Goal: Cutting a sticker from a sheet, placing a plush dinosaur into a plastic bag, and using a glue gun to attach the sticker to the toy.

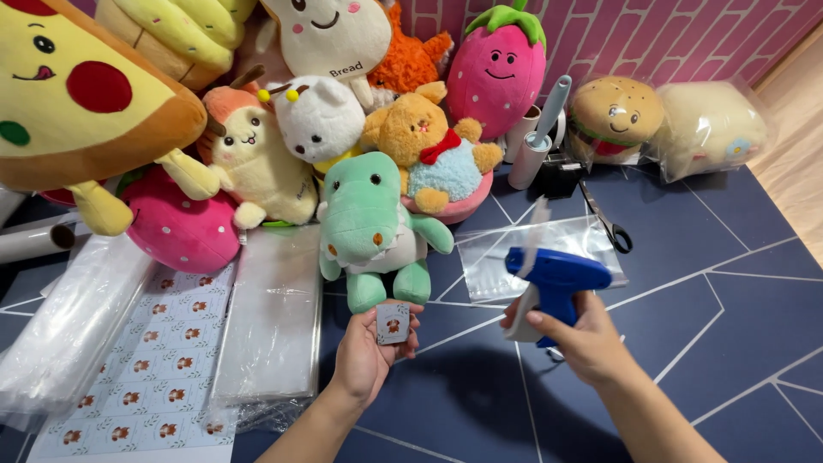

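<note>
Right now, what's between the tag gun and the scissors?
In the head view, a clear plastic bag lies flat on the blue mat between the tag gun, held in the right hand, and the scissors. Nothing else there.

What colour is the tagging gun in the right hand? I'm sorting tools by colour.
Blue, with a pale trigger; the tagging gun shows clearly in the head view.

We see a strawberry plush [495,70] at twelve o'clock, scissors [607,221] at two, sticker sheet [146,360] at eight.
</note>
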